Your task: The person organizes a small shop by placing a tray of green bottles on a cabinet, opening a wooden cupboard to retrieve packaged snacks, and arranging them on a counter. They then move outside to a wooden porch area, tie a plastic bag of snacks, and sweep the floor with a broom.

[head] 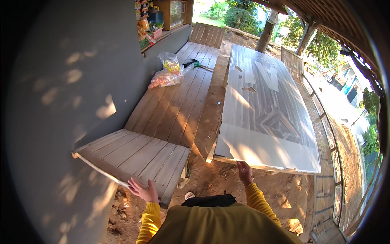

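My left hand (pixel 143 189) is at the near end of a slatted wooden bench (pixel 137 152), fingers apart, over the edge of its raised end panel; nothing is held in it. My right hand (pixel 244 173) is at the near edge of a table (pixel 268 134) with a worn, plastic-like cover; whether its curled fingers touch the edge I cannot tell. Farther along the bench lies a clear plastic bag (pixel 166 76) with orange-pink contents and a yellow packet. Beside it is a dark, brush-like thing (pixel 192 63) with a thin handle.
A grey wall (pixel 76 100) runs along the left, with a window shelf (pixel 164 35) of hanging packets and a pink basket. On the right stands a bamboo bench (pixel 323 170) with a railing. Bare earth (pixel 204 174) lies below, and tree trunks (pixel 267 30) rise beyond the table.
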`<act>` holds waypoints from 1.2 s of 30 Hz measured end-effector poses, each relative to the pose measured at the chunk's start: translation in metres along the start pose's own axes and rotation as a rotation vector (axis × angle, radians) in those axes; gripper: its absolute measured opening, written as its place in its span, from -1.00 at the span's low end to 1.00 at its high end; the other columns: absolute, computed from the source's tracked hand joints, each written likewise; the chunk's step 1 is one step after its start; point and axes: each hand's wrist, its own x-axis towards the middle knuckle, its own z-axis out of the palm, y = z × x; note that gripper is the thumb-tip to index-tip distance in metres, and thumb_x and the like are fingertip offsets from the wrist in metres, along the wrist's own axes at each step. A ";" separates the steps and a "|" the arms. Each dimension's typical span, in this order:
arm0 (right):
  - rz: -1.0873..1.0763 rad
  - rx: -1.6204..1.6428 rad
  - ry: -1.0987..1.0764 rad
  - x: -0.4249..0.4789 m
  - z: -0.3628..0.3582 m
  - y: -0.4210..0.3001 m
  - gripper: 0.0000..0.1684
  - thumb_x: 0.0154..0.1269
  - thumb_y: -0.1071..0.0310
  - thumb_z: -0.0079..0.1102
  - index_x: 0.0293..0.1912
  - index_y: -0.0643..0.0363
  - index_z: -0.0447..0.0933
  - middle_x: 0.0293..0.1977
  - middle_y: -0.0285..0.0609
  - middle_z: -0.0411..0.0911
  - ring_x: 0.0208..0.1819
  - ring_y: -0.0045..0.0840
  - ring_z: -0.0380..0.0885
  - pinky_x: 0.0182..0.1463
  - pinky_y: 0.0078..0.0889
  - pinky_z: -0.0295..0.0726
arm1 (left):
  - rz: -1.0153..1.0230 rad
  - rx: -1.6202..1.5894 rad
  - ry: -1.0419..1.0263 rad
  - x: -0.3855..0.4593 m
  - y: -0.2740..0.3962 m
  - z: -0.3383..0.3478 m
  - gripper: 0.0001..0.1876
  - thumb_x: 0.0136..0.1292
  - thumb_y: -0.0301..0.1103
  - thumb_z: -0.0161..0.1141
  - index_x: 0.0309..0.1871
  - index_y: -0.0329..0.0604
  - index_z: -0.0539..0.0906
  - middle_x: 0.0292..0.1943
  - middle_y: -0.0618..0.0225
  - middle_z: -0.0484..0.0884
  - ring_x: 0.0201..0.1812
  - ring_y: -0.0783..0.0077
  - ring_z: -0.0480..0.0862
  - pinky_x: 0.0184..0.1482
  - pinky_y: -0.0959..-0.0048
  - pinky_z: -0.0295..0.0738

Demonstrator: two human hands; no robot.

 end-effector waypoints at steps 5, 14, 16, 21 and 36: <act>-0.111 -0.189 0.142 0.061 0.002 0.005 -0.75 0.17 0.26 0.11 -0.16 0.15 0.52 -0.05 -0.04 0.43 0.03 -0.20 0.33 0.08 -0.21 0.30 | 0.056 0.072 0.050 -0.001 0.025 -0.002 -0.20 0.00 -0.36 0.19 0.33 -0.11 0.05 0.37 0.06 -0.10 0.34 -0.09 -0.08 0.30 0.00 -0.03; 0.246 -0.492 -0.214 0.167 0.044 -0.017 -0.09 0.09 -0.21 0.06 0.33 -0.17 -0.08 0.36 -0.09 -0.26 0.38 -0.15 -0.26 0.22 0.36 -0.20 | 0.060 -0.037 -0.047 0.007 -0.003 0.000 -0.13 -0.01 -0.58 0.06 0.38 -0.13 -0.14 0.36 -0.09 -0.34 0.37 -0.12 -0.27 0.35 0.07 -0.26; 0.306 -0.528 -0.239 0.179 0.053 -0.020 -0.05 0.08 -0.22 0.06 0.34 -0.20 -0.14 0.37 -0.12 -0.31 0.39 -0.22 -0.36 0.21 0.40 -0.31 | 0.027 -0.012 -0.033 0.009 0.001 -0.002 -0.12 0.01 -0.57 0.07 0.38 -0.15 -0.18 0.37 -0.07 -0.37 0.38 -0.09 -0.30 0.35 0.10 -0.28; 0.399 -0.515 -0.212 0.189 0.060 -0.018 -0.01 0.06 -0.20 0.09 0.35 -0.24 -0.21 0.38 -0.19 -0.40 0.41 -0.38 -0.50 0.21 0.41 -0.47 | -0.073 -0.054 -0.098 0.009 0.012 -0.006 -0.08 0.03 -0.56 0.11 0.38 -0.12 -0.25 0.37 -0.06 -0.39 0.39 -0.02 -0.30 0.36 0.18 -0.26; 0.636 -0.555 -0.338 0.255 0.068 -0.041 0.39 -0.20 -0.45 0.15 0.33 -0.13 -0.54 0.28 0.13 -0.78 0.30 0.03 -0.80 0.29 0.19 -0.50 | -0.193 0.050 0.142 0.006 0.011 0.017 -0.17 0.06 -0.47 0.12 0.36 -0.16 -0.11 0.35 -0.12 -0.19 0.36 -0.04 -0.08 0.32 0.28 -0.04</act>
